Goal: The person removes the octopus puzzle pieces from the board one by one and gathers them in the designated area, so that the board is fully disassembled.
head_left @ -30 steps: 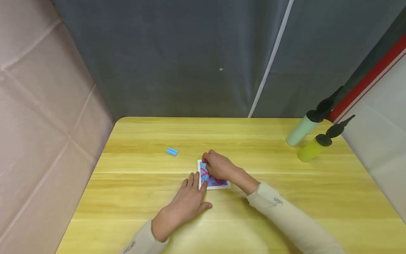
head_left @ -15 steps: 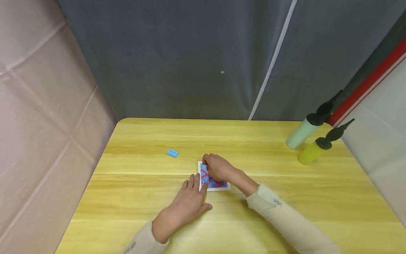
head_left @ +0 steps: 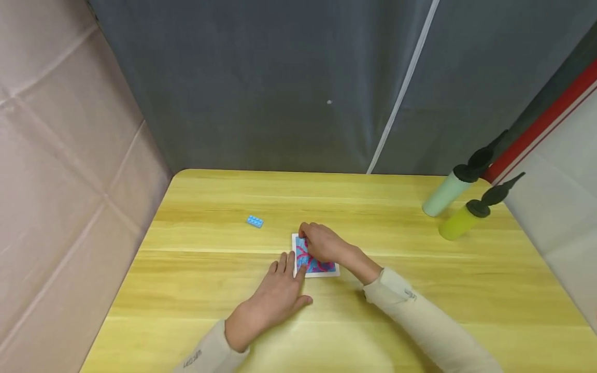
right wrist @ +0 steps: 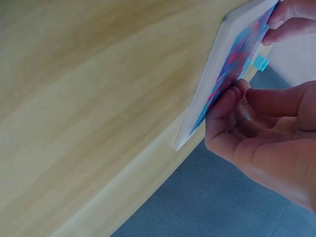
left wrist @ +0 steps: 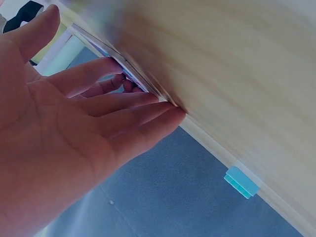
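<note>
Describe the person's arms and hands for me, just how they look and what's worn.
The left hand and right hand are bare, with no gloves showing. The left sleeve and right sleeve are long and pale cream, reaching the wrists. Each bears a small dark print near the wrist, too small to read.

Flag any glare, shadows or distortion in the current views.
Head: pale glare on the yellow wood-grain table, bottom centre; left wrist: brownish shadow on it beside the left fingers; right wrist: rectangular white-bordered blue-and-pink card steeply foreshortened.
</note>
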Tool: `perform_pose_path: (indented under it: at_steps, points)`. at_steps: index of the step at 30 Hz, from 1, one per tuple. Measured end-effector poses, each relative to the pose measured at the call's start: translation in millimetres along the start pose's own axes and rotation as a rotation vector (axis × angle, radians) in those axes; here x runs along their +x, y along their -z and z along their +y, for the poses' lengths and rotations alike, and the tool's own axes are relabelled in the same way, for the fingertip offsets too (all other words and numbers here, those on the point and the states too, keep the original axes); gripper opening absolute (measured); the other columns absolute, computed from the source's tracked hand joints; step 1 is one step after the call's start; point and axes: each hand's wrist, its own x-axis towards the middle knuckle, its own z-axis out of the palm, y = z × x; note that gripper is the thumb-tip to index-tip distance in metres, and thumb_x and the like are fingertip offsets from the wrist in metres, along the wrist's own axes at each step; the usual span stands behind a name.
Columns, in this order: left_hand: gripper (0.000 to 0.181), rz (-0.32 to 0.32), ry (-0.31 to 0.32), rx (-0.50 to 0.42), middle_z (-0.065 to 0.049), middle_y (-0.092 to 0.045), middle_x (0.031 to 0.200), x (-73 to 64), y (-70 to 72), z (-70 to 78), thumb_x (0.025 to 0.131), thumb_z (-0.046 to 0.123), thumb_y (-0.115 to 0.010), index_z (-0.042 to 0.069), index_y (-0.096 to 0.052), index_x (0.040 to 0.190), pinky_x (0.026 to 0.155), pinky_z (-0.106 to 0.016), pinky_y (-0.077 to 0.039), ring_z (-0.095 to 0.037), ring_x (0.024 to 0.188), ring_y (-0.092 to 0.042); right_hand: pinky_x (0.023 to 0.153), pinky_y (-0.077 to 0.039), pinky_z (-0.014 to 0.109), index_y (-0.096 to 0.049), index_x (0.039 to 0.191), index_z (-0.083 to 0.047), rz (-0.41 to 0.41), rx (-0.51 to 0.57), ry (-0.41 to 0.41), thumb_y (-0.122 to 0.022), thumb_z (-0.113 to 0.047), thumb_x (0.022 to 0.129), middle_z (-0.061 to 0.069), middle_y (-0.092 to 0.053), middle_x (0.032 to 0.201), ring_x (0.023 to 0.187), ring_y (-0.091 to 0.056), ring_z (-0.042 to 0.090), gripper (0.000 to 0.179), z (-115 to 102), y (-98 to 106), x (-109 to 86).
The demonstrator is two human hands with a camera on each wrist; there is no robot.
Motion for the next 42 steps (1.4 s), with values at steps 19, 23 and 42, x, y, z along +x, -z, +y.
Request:
perform_pose_path:
  at_steps: [19,23,42]
  points:
    - [0.075,-0.014,-0.013,-0.008,-0.037,-0.034,0.159,-0.5,4.6,1.0,0.100,0.055,-0.060,0.003,-0.049,0.153,0.119,-0.057,-0.040,-0.052,0.149,-0.036,0.086,-0.052,0.037,-0.063,0.125,-0.003,-0.002,0.023,0.036,-0.052,-0.003,0.104,0.009,-0.060,0.109,0.090,-0.053,0.022,0.024,-4.3,-1.0,-8.9]
    - [0.074,-0.010,-0.013,0.002,-0.036,-0.035,0.159,0.4,4.8,1.2,0.100,0.055,-0.060,0.004,-0.050,0.152,0.119,-0.057,-0.040,-0.051,0.149,-0.036,0.085,-0.053,0.038,-0.061,0.129,-0.003,-0.008,0.025,0.021,-0.052,-0.006,0.106,0.009,-0.060,0.109,0.091,-0.054,0.023,0.025,-5.9,0.3,-7.7]
    - [0.075,-0.020,-0.011,0.011,-0.036,-0.035,0.159,-0.5,4.6,0.9,0.100,0.056,-0.059,0.005,-0.049,0.153,0.119,-0.057,-0.040,-0.051,0.149,-0.037,0.085,-0.053,0.035,-0.061,0.127,0.001,-0.003,0.018,0.053,-0.051,-0.001,0.103,0.009,-0.054,0.110,0.089,-0.052,0.022,0.026,-6.6,-0.7,-6.9]
